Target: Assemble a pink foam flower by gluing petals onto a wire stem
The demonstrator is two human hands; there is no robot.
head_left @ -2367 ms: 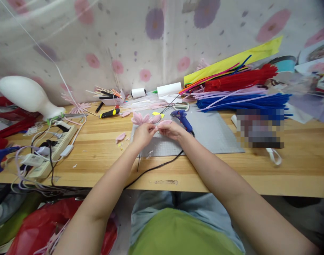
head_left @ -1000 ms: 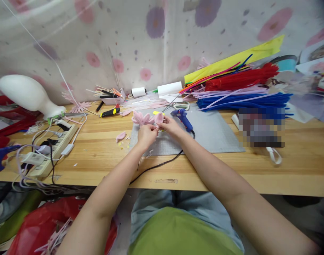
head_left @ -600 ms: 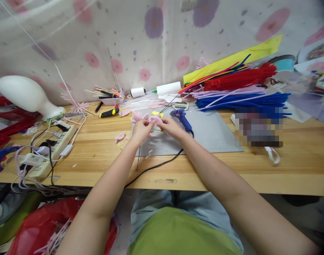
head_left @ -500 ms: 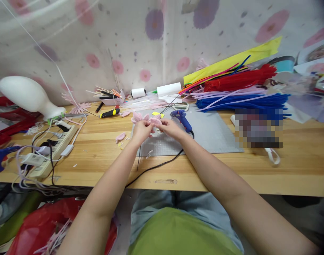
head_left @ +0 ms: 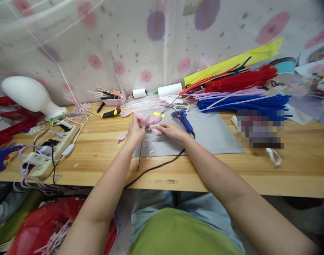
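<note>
My left hand point(head_left: 136, 131) is closed on a pink fuzzy flower point(head_left: 146, 120) with several petals. A thin dark stem point(head_left: 139, 156) slants down below that hand. My right hand point(head_left: 172, 131) pinches the tip of a pink petal point(head_left: 155, 128) at the flower's right side; whether this petal is joined to the flower I cannot tell. Both hands are above the left part of a grey cutting mat point(head_left: 212, 141). A loose pink petal point(head_left: 121, 137) lies on the table left of my left hand. Just beyond my right hand rests a blue glue gun point(head_left: 183, 121).
Bundles of blue point(head_left: 241, 103) and red pipe cleaners point(head_left: 241, 79) lie at the back right. A white foam head point(head_left: 29, 94) and a power strip point(head_left: 54, 152) with tangled cords occupy the left. A black cable point(head_left: 156, 166) crosses the front. Scissors point(head_left: 181, 107) lie behind the mat.
My hands have moved apart. The left hand has shifted slightly left with the flower, and the right hand now holds a petal out at the flower's lower right.
</note>
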